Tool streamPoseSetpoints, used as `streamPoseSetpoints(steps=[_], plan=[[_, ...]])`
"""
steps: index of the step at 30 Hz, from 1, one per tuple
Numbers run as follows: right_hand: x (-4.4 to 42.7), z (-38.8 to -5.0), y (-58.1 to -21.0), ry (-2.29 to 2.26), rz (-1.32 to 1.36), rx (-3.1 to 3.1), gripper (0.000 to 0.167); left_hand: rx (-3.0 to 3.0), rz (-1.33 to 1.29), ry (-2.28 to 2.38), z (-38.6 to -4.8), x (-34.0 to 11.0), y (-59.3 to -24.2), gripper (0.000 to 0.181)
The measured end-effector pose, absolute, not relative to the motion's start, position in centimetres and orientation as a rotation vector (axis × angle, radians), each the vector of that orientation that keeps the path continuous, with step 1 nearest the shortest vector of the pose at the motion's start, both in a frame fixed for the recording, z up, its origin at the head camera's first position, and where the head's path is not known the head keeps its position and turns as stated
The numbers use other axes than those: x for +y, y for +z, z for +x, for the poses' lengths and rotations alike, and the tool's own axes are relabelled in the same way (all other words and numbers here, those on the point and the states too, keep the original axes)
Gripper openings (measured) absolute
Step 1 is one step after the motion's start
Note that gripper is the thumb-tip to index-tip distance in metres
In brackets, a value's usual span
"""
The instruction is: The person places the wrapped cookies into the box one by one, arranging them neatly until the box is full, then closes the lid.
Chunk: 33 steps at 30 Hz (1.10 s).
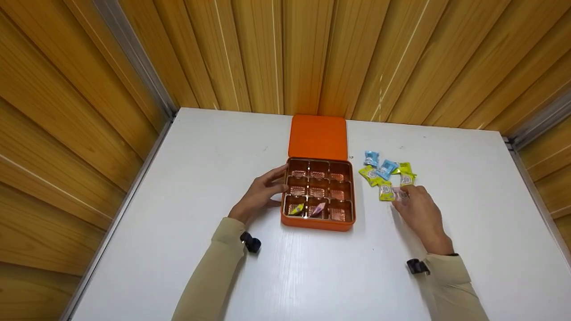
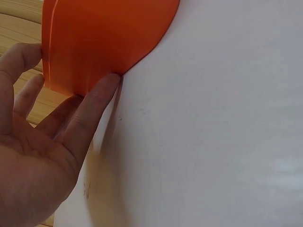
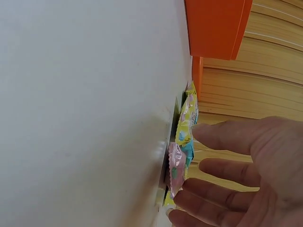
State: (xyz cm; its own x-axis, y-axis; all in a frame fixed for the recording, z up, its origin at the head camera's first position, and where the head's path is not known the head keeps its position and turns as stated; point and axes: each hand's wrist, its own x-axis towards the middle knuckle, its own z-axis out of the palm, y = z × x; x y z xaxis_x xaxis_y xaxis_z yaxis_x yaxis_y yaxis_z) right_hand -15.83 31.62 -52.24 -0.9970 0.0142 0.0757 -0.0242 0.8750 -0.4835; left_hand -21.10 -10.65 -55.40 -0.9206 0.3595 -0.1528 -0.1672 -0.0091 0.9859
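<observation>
An orange tin [image 1: 317, 223] sits on the white table with its lid [image 1: 318, 136] laid back behind it. Its inner tray has several compartments; a yellow-green wrapped candy [image 1: 296, 208] lies in the front left one and a pink wrapped candy [image 1: 318, 209] in the front middle one. My left hand [image 1: 261, 194] rests its fingertips against the tin's left side wall [image 2: 94, 42]. To the right of the tin, my right hand [image 1: 421, 214] is at a loose pink candy [image 3: 176, 168], fingers spread near it, with the thumb beside a yellow candy [image 3: 188, 117].
Blue candies [image 1: 387, 169] and more yellow-green candies [image 1: 369, 174] lie in a loose cluster right of the tin. Wood-patterned panels [image 1: 308, 58] stand along the table's back edge and at both sides. The white tabletop [image 1: 178, 178] extends around the tin.
</observation>
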Motion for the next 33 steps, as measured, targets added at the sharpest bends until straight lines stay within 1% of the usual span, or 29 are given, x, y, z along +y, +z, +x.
streamPoseSetpoints(steps=[5, 14, 18, 25, 33], plan=[[31.71, -15.98, -52.34, 0.774, -0.003, -2.984, 0.045, 1.908, 0.2, 1.993, -21.08, -10.64, -55.36, 0.067], [32.11, -15.91, -52.59, 0.778, 0.059, -2.938, 0.032, 1.869, 0.228, 2.003, -21.05, -10.69, -55.29, 0.068], [32.04, -15.89, -52.54, 0.807, 0.008, -2.946, 0.033, 1.857, 0.224, 2.009, -21.04, -10.71, -55.28, 0.067], [31.73, -16.64, -52.62, 0.804, -0.085, -2.959, 0.04, 1.864, 0.21, 2.008, -21.06, -10.68, -55.36, 0.067], [31.79, -16.7, -52.83, 0.768, -0.052, -2.992, 0.032, 1.868, 0.211, 2.011, -21.02, -10.7, -55.29, 0.067]])
